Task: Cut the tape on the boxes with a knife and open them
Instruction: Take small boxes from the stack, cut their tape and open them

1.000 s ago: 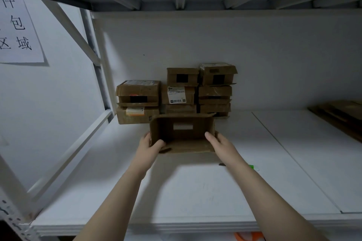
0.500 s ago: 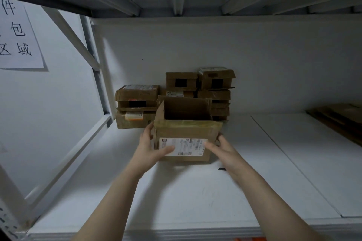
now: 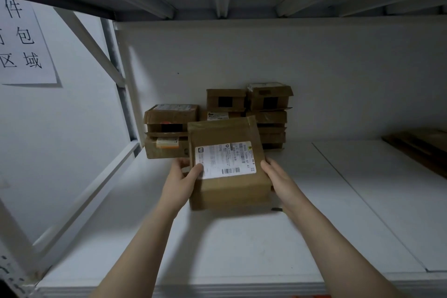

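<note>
Left hand (image 3: 180, 181) grips closed cardboard box (image 3: 232, 192) at left edge, thumb on white shipping label (image 3: 225, 159), fingers behind. Right hand (image 3: 278, 176) flat against box's right side, fingers near straight. Box tilted, label face up, low over white shelf (image 3: 242, 249); contact with shelf unclear. Stacked parcels (image 3: 267, 101) behind it, against white back wall (image 3: 302, 68). Upper shelf braces (image 3: 221, 0) overhead. Paper sign (image 3: 23, 41) on left wall. Flattened brown cardboard (image 3: 422, 144) far right.

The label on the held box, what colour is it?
White label with black print and barcodes on the brown box; head view shows it best.
</note>
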